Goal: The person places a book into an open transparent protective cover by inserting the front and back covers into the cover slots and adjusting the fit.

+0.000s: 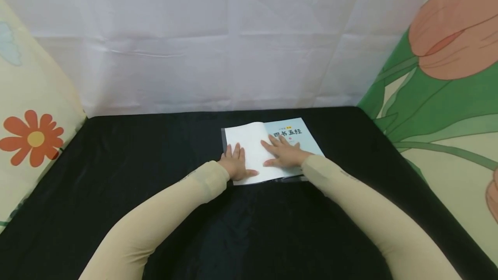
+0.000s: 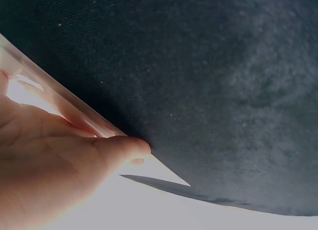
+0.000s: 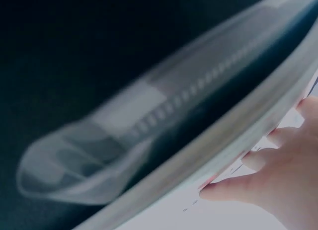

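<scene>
An open book lies flat near the back of the black table, with a blank white leaf (image 1: 250,139) on the left and a pale blue page (image 1: 309,139) printed with dark Chinese characters on the right. My left hand (image 1: 235,165) rests on the white leaf at its lower left, fingers spread. In the left wrist view its thumb (image 2: 121,148) lies along the leaf's edge. My right hand (image 1: 288,154) presses with spread fingers across the fold between both pages, covering part of the blue one. Clear plastic film (image 3: 124,113) sticks out past the book's near edge, below the right hand.
Black cloth (image 1: 155,150) covers the table around the book. Behind it hangs a white curtain (image 1: 194,55). Flower-patterned cloth stands at the left (image 1: 35,85) and right (image 1: 439,111) sides.
</scene>
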